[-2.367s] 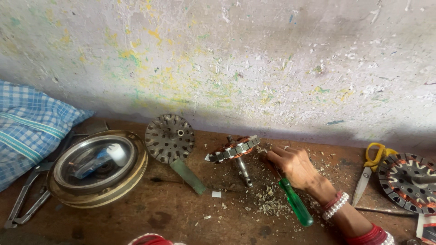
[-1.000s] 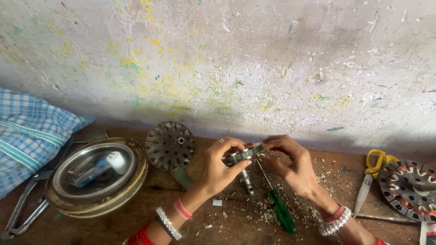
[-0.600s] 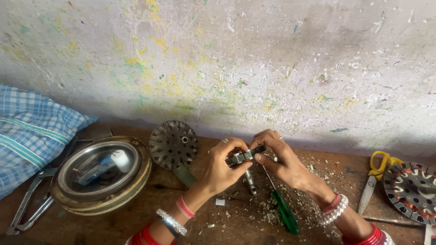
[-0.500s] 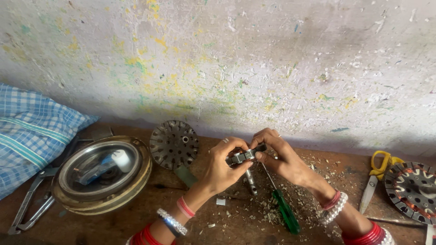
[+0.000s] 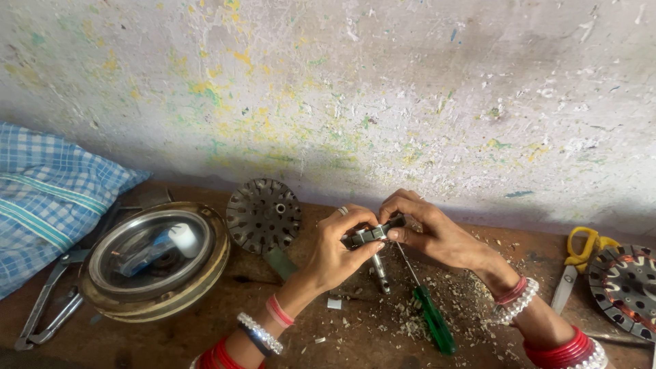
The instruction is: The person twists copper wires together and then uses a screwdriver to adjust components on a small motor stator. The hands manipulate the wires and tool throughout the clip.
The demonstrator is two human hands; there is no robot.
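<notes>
My left hand (image 5: pixel 336 247) and my right hand (image 5: pixel 429 231) meet above the wooden floor and both pinch a small grey metal part (image 5: pixel 370 234) between their fingertips. Under it a short metal shaft (image 5: pixel 380 271) lies among pale debris. A green-handled screwdriver (image 5: pixel 429 316) rests just below my right hand, its tip pointing up towards the part.
A perforated round metal disc (image 5: pixel 264 215) leans at the stained wall. A round metal housing (image 5: pixel 154 256) holds a white item. Pliers (image 5: pixel 50 305) and a blue checked cloth (image 5: pixel 49 195) lie at left. Yellow-handled scissors (image 5: pixel 578 259) and a wound stator (image 5: pixel 626 289) are at right.
My left hand came in and joined the right on the small metal part, which was lifted off the floor. The view has shifted slightly since.
</notes>
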